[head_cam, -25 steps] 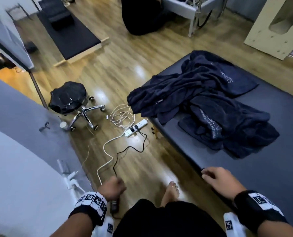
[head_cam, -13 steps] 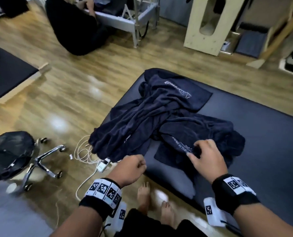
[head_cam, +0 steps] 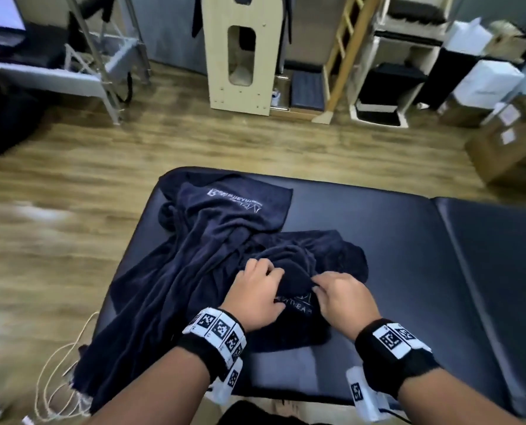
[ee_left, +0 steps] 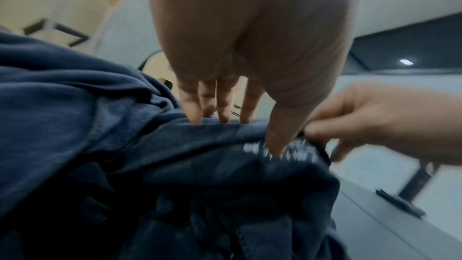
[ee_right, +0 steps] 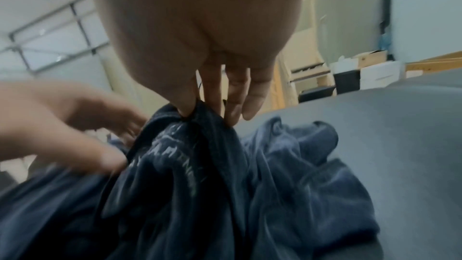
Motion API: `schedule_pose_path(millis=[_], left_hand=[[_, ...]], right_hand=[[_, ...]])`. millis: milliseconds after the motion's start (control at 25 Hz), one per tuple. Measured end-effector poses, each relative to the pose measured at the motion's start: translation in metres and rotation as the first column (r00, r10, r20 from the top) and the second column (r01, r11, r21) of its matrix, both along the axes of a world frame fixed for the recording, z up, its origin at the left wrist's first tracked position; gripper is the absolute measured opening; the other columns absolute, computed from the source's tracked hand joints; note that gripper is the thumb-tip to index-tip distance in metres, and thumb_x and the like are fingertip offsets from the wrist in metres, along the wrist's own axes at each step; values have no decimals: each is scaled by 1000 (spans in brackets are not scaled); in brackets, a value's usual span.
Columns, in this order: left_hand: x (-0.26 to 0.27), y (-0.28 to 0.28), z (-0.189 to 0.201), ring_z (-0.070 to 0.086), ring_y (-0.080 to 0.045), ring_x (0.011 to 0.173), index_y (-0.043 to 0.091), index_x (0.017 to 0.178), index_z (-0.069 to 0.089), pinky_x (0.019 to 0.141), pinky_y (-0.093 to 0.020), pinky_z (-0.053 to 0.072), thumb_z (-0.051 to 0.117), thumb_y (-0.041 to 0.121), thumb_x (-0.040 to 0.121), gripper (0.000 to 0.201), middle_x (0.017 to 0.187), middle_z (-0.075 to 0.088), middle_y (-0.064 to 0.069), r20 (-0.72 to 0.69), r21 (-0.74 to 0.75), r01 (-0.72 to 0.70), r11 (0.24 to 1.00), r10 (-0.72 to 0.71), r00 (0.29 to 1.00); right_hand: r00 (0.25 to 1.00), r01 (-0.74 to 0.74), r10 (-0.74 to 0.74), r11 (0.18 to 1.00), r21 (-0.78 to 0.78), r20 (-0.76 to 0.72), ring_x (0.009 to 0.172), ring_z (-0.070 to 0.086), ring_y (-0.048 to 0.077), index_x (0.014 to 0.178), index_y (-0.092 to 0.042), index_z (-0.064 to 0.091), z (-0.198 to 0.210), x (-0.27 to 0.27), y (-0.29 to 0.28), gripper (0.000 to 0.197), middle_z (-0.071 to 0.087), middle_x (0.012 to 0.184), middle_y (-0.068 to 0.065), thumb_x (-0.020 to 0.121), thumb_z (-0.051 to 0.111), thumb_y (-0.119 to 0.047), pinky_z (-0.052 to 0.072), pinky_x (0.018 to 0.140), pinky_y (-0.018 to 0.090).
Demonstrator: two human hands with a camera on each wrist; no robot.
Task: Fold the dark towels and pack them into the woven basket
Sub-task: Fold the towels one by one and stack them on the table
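Both hands [head_cam: 298,292] pinching dark towel [head_cam: 292,271] edge.

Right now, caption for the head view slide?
Both hands, left hand and right hand, pinch a dark towel from the pile on the padded table.

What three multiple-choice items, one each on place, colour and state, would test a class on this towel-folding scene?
1. Where do the towels lie?
A. on the padded table
B. in a basket
C. on a chair

2. What colour are they?
A. white
B. dark navy
C. red

3. What is the right hand doing?
A. hanging idle
B. pinching a towel edge
C. pressing the floor

Key: 1 A, they sprawl on the black padded table. 2 B, navy in every view. 3 B, thumb and forefinger pinch the hem; the left hand grips beside it.
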State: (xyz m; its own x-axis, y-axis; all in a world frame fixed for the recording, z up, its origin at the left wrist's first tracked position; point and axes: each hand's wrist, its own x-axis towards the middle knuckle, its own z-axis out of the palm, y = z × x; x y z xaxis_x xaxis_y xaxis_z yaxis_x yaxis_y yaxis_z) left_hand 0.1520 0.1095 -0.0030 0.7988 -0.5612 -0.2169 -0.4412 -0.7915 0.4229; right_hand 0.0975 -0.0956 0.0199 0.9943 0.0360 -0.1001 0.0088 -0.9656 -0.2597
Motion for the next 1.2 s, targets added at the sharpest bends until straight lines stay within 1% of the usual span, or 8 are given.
schedule_pose_path(millis=[160, 320, 600, 760, 840, 960, 1040, 1200], left_hand=[[24, -28, 6, 48, -24, 118, 23, 110, 61, 96, -42, 38, 56, 32, 84, 27, 119, 58, 3, 128, 96, 128, 987, -140, 982], [49, -38, 37, 66, -13, 93, 26, 96, 70, 87, -35, 51, 65, 41, 87, 18, 91, 72, 6, -165, -238, 123, 963, -165, 972], [46, -100, 105, 68, -15, 83, 29, 98, 70, 80, -31, 55, 77, 28, 79, 21, 90, 73, 4, -251, -408, 17, 913, -130, 959], [29, -157, 133, 55, -8, 77, 25, 86, 68, 70, -23, 40, 74, 26, 81, 8, 86, 64, 6, -60, -241, 72, 968, -88, 994], [19, -177, 142, 51, -3, 64, 23, 77, 59, 60, -20, 37, 74, 20, 78, 15, 74, 61, 6, -69, -263, -3, 965, -16, 997], [2, -214, 151, 56, -12, 64, 22, 80, 57, 60, -30, 46, 70, 13, 72, 18, 70, 65, 3, -92, -348, -140, 927, 115, 989], [-14, -237, 155, 62, -16, 73, 24, 83, 58, 69, -32, 51, 68, 8, 70, 23, 76, 67, 3, -104, -389, -120, 913, 86, 991], [-37, -268, 156, 65, -7, 83, 25, 96, 63, 78, -28, 53, 67, 4, 68, 35, 88, 70, 8, -99, -375, 4, 927, -44, 994]], right_hand=[[990, 87, -95, 993, 83, 105, 84, 67, 26, 94, -21, 72, 26, -6, -19, 25, 73, 89, -4, 92, 49, -30, 56, 71, 39], [916, 293, -352, 914, 280, 191, 73, 63, 20, 88, -20, 68, 45, -16, -61, 13, 66, 73, -7, 95, 60, -12, 44, 70, 29], [788, 285, -612, 465, 838, 71, 87, 67, 27, 92, -25, 66, 57, 4, -111, 19, 71, 89, 2, 93, 48, -19, 55, 83, 59], [760, 193, -618, 512, 837, 203, 77, 67, 14, 90, -19, 68, 99, 8, -173, 15, 73, 82, 0, 97, 58, -11, 57, 76, 37], [816, 123, -518, 589, 798, 257, 72, 66, 9, 89, -20, 70, 114, 4, -210, 10, 74, 78, -2, 93, 66, -12, 52, 71, 26], [993, -23, -56, 787, 616, 108, 90, 69, 1, 108, -31, 69, 114, -4, -259, 33, 75, 97, -14, 79, 81, -38, 53, 82, 23], [980, -155, 192, 897, 415, -49, 92, 66, 0, 109, -36, 64, 101, -10, -268, 45, 71, 97, -19, 70, 78, -55, 55, 84, 29], [980, -185, 193, 811, 555, 44, 91, 58, 1, 101, -37, 54, 85, -20, -254, 37, 60, 98, -17, 71, 76, -41, 48, 79, 25]])
